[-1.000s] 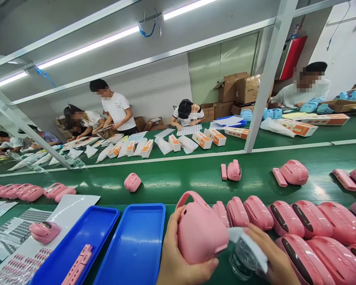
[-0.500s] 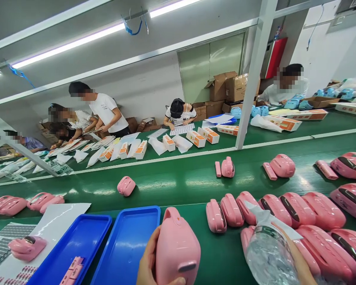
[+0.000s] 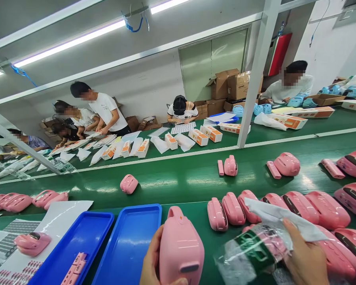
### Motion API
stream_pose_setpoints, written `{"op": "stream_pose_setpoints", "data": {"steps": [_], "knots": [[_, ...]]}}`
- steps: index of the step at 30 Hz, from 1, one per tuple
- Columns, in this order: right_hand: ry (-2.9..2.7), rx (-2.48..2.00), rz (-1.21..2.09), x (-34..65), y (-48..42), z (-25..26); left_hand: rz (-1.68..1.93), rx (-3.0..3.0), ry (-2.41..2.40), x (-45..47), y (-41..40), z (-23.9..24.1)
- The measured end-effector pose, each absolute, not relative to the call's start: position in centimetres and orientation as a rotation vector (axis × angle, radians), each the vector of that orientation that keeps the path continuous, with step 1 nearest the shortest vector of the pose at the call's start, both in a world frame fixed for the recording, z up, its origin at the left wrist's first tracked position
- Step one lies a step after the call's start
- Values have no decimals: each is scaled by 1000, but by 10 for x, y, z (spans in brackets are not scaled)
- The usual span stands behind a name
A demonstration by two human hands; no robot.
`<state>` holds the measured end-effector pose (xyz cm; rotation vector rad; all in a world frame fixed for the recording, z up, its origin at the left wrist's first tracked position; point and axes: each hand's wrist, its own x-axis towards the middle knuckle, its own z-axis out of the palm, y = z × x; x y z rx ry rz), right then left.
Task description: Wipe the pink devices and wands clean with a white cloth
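My left hand (image 3: 152,265) is wrapped round a pink plastic device with a carry handle (image 3: 180,247), held upright over the green bench near the bottom edge. My right hand (image 3: 305,259) grips a clear plastic bottle (image 3: 249,251) lying on its side, together with a white cloth (image 3: 280,217) draped over it. A row of several more pink devices (image 3: 284,206) lies just behind and to the right of the bottle.
Two blue trays (image 3: 127,245) sit left of my hands; the left one (image 3: 86,241) holds small pink parts. Sticker sheets (image 3: 6,241) and one pink device lie far left. Pink devices ride the green conveyor belt (image 3: 180,180). Several people work across it among orange boxes (image 3: 200,136).
My right hand has turned the bottle from upright to lying sideways and the cloth has spread out over it. My left hand keeps the pink device in about the same place.
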<state>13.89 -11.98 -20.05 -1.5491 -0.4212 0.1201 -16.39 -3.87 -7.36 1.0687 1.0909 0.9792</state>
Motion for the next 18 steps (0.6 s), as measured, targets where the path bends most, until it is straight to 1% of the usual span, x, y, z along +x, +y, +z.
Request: {"op": "stream_pose_setpoints", "data": {"steps": [2, 5, 7, 13, 16, 18], "knots": [[-621, -1566, 58, 125, -117, -193, 962, 1099, 1058, -158, -41, -74], [-1306, -1457, -78, 103, -112, -187, 982, 1147, 1034, -146, -46, -71], [-1622, -1384, -159, 91, -110, -189, 1001, 1162, 1051, -140, -50, -68], [-1919, -1342, -244, 74, -127, -200, 982, 1233, 1054, -142, -56, -63], [-2130, -1376, -305, 72, -129, -191, 1012, 1291, 1046, -142, -57, -66], [-2167, -1454, -304, 77, -126, -177, 1021, 1356, 1050, -140, -57, -68]]}}
